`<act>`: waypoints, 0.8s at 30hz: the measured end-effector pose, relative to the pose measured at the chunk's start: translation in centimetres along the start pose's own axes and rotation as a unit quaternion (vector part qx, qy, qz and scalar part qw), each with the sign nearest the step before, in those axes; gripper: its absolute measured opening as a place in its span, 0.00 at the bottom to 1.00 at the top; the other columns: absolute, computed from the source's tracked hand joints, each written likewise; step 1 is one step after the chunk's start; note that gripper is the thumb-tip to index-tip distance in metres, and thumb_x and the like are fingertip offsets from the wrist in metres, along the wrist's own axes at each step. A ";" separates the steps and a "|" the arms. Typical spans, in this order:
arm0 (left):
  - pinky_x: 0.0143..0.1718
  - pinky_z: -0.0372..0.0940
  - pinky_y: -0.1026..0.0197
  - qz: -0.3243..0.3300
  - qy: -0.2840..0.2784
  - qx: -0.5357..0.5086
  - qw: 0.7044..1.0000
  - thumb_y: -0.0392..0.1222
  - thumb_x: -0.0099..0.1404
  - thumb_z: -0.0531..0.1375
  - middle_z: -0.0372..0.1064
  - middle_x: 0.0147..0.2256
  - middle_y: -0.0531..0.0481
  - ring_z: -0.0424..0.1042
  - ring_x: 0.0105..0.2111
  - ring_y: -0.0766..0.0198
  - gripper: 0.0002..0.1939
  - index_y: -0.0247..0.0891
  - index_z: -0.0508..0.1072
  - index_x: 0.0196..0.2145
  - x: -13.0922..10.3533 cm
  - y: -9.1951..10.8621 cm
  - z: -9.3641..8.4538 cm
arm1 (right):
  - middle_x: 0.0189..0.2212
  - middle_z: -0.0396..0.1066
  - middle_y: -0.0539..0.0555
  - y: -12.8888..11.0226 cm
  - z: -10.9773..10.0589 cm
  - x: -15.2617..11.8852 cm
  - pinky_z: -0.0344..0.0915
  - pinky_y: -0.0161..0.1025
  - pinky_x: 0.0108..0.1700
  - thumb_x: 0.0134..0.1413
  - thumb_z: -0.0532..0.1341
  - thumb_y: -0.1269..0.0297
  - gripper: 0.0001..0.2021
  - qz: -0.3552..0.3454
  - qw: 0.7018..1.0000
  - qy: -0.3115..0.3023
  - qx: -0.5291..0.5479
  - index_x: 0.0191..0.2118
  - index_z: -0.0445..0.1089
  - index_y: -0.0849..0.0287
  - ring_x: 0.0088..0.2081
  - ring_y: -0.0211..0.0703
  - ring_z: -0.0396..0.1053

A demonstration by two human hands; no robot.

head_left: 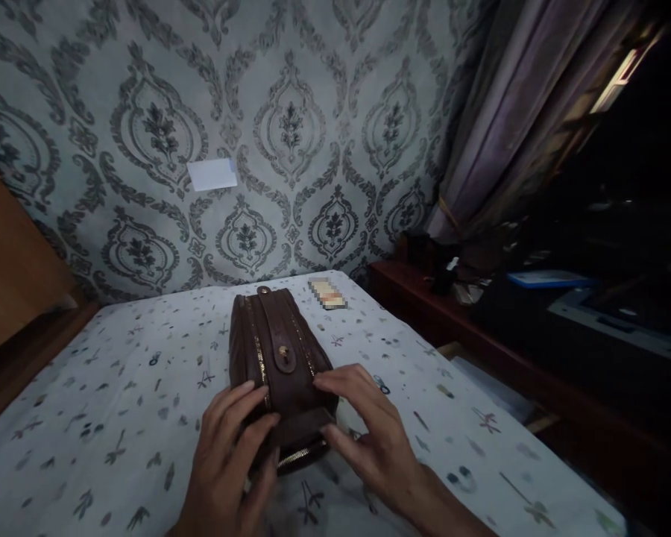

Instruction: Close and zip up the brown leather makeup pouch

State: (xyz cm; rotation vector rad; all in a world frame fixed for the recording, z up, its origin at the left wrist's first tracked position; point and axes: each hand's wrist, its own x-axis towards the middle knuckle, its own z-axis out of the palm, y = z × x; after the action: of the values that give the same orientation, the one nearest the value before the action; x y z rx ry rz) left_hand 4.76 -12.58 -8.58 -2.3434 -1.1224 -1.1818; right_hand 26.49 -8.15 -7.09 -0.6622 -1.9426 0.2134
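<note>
A dark brown leather bag (pixel 276 328) lies lengthwise on the patterned sheet, with gold zippers along its top. A strap (pixel 271 328) with a gold stud runs down its middle. My left hand (pixel 229 447) grips the bag's near left edge, fingers on top and thumb low by the gold zipper at the near end (pixel 295 458). Around the near right corner is my right hand (pixel 372 429), its fingertips beside the right zipper and its thumb on the end flap. Both hands partly hide the bag's near end.
Beyond the bag, a small blurred-out flat item (pixel 327 293) lies on the white sheet (pixel 162 373). Patterned wallpaper with a white card (pixel 212 174) rises behind. Wooden furniture (pixel 16 261) stands left; a dark red ledge (pixel 402 287), curtain (pixel 497 119) and blue-edged object (pixel 551 280) are right.
</note>
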 end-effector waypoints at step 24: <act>0.60 0.57 0.49 -0.053 0.029 0.005 0.998 0.25 0.66 0.52 0.63 0.57 0.43 0.60 0.61 0.55 0.21 0.43 0.67 0.53 1.3 -0.4 1.7 | 0.48 0.69 0.57 3.0 -0.5 0.7 0.67 0.40 0.51 0.62 0.60 0.62 0.10 0.078 0.992 0.026 0.099 0.49 0.69 0.52 0.50 0.44 0.69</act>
State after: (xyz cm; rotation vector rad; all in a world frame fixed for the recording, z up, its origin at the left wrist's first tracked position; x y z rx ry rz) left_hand 5.85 -10.72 -8.62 -2.2516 -1.2424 -1.2673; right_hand 27.77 -5.31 -7.55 -0.6807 -1.7936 0.4764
